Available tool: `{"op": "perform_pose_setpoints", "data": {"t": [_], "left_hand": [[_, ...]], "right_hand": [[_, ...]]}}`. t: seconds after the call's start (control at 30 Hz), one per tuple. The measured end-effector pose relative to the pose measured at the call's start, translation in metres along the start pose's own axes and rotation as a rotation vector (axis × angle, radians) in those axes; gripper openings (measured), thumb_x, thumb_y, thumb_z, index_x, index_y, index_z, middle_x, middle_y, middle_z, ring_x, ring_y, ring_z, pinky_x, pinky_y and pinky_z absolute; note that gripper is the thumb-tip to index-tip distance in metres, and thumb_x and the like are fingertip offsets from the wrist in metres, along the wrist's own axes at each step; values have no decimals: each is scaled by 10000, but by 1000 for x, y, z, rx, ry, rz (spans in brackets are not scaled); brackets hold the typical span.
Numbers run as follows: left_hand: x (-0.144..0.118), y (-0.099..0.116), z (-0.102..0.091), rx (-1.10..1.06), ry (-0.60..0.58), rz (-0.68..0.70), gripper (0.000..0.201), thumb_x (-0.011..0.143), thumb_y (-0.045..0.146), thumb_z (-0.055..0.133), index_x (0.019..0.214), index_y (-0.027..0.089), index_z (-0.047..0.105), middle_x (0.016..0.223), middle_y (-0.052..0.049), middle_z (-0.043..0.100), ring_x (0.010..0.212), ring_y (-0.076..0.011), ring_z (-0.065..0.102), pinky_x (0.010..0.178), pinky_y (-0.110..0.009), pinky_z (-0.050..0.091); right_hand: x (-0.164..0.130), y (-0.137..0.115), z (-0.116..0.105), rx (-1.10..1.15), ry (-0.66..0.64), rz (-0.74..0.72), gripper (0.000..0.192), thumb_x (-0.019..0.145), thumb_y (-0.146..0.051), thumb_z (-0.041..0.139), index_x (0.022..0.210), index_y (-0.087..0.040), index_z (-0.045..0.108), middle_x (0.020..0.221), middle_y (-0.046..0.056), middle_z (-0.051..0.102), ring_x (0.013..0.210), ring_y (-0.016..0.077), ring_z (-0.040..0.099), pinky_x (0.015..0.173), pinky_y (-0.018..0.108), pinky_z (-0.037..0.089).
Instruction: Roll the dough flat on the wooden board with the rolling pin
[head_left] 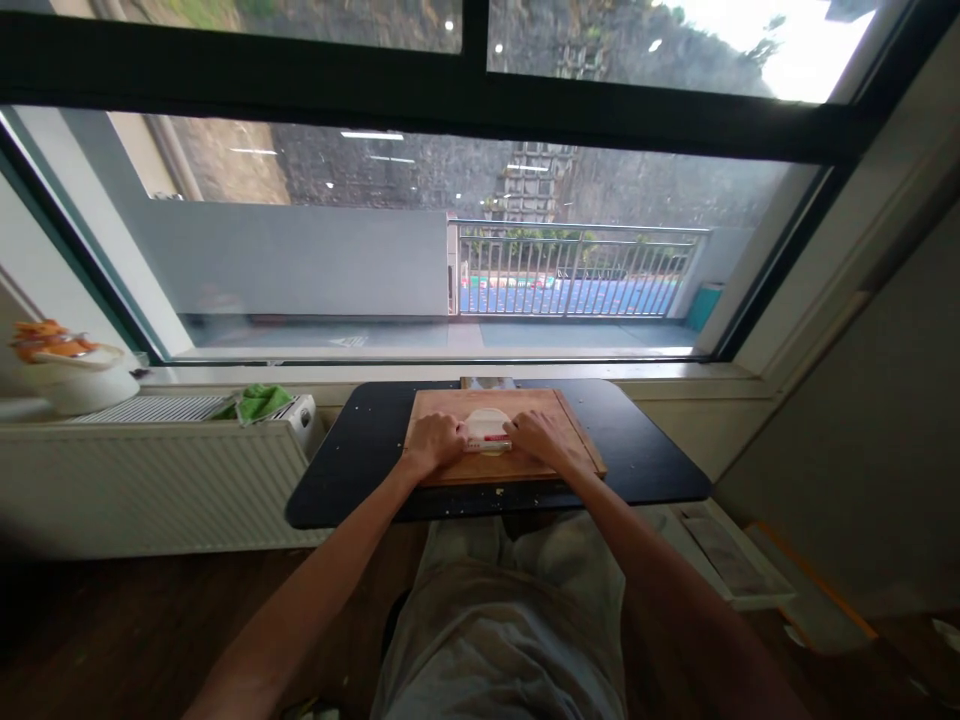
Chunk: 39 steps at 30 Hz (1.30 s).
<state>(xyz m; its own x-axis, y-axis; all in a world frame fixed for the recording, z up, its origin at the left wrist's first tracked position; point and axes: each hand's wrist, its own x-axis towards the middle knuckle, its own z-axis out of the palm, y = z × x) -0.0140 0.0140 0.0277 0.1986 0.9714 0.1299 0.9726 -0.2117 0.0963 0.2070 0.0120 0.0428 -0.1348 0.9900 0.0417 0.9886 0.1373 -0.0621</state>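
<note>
Dough [487, 424], a pale, flat round disc, lies at the middle of a wooden cutting board [450, 405]. Across its near edge rests a slim rolling pin [489, 444], whitish with a red band, lying crosswise. The left hand [435, 441] is curled over the pin's left end, knuckles up, pressing down on it; the right hand [541, 438] covers the right end the same way, fingers bent over the rod. The board is rectangular, warm brown, smooth-grained, with a lighter front edge. It sits on a small black bench [645, 450] with rounded corners, its matte top flecked with pale specks. To the left, a white ribbed radiator [135, 480] carries a crumpled green cloth [255, 402] and a white bowl-like vessel [82, 385] with something orange on it. Behind, a wide dark-framed window [480, 110] shows a grey wall and a metal railing [577, 265].
</note>
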Motion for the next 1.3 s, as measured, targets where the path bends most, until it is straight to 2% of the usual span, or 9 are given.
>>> {"op": "perform_pose_setpoints", "data": {"t": [0.17, 0.67, 0.93, 1.17, 1.3], "left_hand": [[-12, 0, 4, 11, 18, -15, 560, 1067, 417, 392, 1070, 169, 894, 1105, -193, 841, 1051, -311, 807, 948, -376, 593], [1, -3, 2, -16, 42, -49, 548, 1062, 402, 404, 1053, 153, 892, 1116, -193, 840, 1061, -301, 807, 944, -346, 590], [21, -7, 0, -48, 48, -45, 559, 1077, 401, 402, 1093, 123, 887, 1135, -219, 831, 1103, -324, 797, 965, -361, 587], [45, -11, 0, -77, 48, -73, 513, 1055, 380, 440, 1104, 132, 886, 1159, -215, 832, 1113, -316, 797, 983, -355, 591], [55, -9, -4, -71, 51, -82, 513, 1049, 376, 440, 1126, 122, 879, 1147, -221, 833, 1091, -319, 806, 968, -357, 600]], "right_hand": [[-5, -4, 8, -5, 57, -43, 485, 1088, -390, 471, 1064, -138, 885, 1121, 221, 835, 1076, 301, 794, 901, 312, 509], [4, -5, 10, 33, 105, 1, 498, 1086, -401, 472, 1129, -108, 872, 1156, 241, 825, 1105, 306, 785, 935, 318, 505], [14, -5, 12, 31, 145, 12, 502, 1084, -416, 478, 1136, -108, 872, 1161, 244, 824, 1092, 310, 786, 923, 319, 507], [37, 0, 20, 60, 176, -6, 521, 1077, -452, 476, 1067, -122, 879, 1084, 223, 841, 1008, 290, 796, 835, 298, 503], [48, -1, 22, 53, 206, 19, 492, 1074, -404, 473, 1062, -122, 875, 1116, 224, 838, 1025, 277, 793, 839, 290, 497]]}}
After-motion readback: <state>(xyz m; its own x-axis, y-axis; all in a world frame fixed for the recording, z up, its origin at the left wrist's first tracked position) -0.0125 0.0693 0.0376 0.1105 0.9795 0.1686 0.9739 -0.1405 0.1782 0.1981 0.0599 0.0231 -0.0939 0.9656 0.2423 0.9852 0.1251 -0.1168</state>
